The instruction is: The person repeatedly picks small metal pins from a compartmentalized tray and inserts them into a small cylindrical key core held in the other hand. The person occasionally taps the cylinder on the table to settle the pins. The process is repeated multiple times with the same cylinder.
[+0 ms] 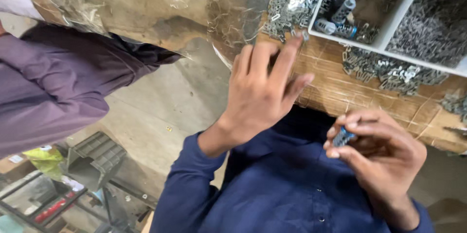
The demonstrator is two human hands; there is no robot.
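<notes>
My left hand (262,84) reaches up over the wooden bench top (335,92), fingers spread, with the fingertips touching a heap of small grey metal clips (292,4). One clip sits at the tip of the index finger; whether it is pinched I cannot tell. My right hand (377,152) is lower, near my blue shirt, with thumb and fingers closed around a small blue and grey cylindrical part (343,137).
A white divided tray (389,33) at the top right holds more blue-grey cylinders (343,11) and a bin of thin grey metal pieces (433,24). Another clip pile (394,72) lies below it. A person in a purple sleeve (58,82) stands left. Clear plastic sheet (160,4) hangs ahead.
</notes>
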